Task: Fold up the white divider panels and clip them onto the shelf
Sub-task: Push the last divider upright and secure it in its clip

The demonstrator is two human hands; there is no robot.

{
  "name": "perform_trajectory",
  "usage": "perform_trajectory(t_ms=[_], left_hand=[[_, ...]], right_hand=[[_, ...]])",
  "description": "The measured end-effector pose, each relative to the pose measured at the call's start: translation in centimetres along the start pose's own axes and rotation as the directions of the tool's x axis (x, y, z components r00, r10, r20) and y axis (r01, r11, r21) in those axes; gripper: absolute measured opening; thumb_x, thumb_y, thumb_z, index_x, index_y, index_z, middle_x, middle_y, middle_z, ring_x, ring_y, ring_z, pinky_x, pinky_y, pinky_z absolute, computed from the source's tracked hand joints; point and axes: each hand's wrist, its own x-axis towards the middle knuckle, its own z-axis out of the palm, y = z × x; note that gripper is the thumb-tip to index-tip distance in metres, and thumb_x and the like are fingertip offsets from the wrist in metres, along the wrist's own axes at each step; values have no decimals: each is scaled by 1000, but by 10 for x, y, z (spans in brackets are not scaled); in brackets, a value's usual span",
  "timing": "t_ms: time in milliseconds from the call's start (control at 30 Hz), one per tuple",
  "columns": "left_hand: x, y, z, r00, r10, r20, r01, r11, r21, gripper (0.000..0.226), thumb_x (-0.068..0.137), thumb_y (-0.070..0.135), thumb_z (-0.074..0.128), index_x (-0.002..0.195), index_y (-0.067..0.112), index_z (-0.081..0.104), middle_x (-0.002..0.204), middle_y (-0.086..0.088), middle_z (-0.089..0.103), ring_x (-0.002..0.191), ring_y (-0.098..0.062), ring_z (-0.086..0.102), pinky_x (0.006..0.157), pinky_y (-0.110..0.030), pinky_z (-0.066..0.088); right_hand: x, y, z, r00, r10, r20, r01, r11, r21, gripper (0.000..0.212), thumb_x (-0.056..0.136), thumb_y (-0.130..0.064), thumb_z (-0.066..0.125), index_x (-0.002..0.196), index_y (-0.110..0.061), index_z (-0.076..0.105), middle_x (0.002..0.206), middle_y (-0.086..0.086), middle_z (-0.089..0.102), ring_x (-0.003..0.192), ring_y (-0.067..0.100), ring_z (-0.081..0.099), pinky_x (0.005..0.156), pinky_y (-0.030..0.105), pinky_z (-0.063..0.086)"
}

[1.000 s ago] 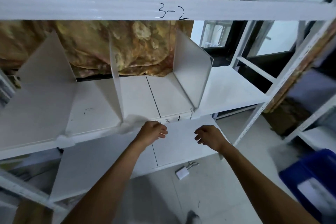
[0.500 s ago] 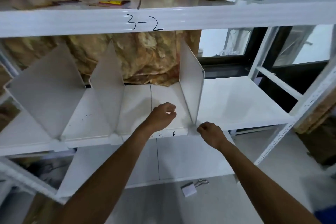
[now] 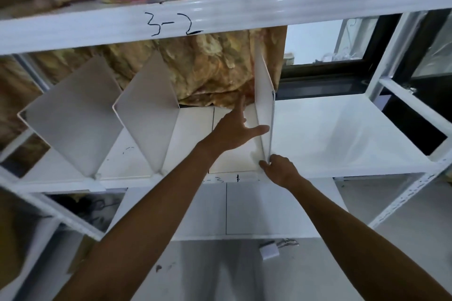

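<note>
Three white divider panels stand upright on the white shelf [image 3: 342,144]. The left panel [image 3: 71,115] and the middle panel [image 3: 146,110] lean and sit clipped at the shelf's front lip. The right panel [image 3: 264,95] stands edge-on to me. My left hand [image 3: 234,127] is spread open, its thumb pressing the left face of the right panel. My right hand [image 3: 278,168] pinches the bottom front corner of that panel at the shelf's front edge.
The shelf above [image 3: 220,14] bears the handwritten mark "3-2". A patterned cloth [image 3: 210,66] hangs behind. A lower shelf [image 3: 256,210] lies beneath. A small white clip and metal piece [image 3: 269,250] lie on the floor. A window frame [image 3: 330,80] is behind on the right.
My left hand has opened and moved further in against the right panel. My right hand has risen from below the shelf lip and closed on the panel's bottom front corner. The view has come closer.
</note>
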Motion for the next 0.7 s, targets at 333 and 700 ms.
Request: perform_trajectory(t_ms=[333,700], left_hand=[[44,20,33,993,117,16,-118,973,199,99,89,44,59,152,24,-15,65,-3,60,60,-19,63,60,-40,55],[56,32,24,984,89,152,-137,930,341,99,89,34,51,148,14,-26,111,-19,63,74,-29,65,72,-49,58]], right_hand=[[21,11,-3,998,12,67,-6,996,-90,34,101,-37,45,102,-7,61,108,13,69,94,29,65,86,37,52],[27,8,8,994,75,76,-67,993,-95,37,101,-32,44,116,-2,59,117,16,66,106,34,63,85,34,48]])
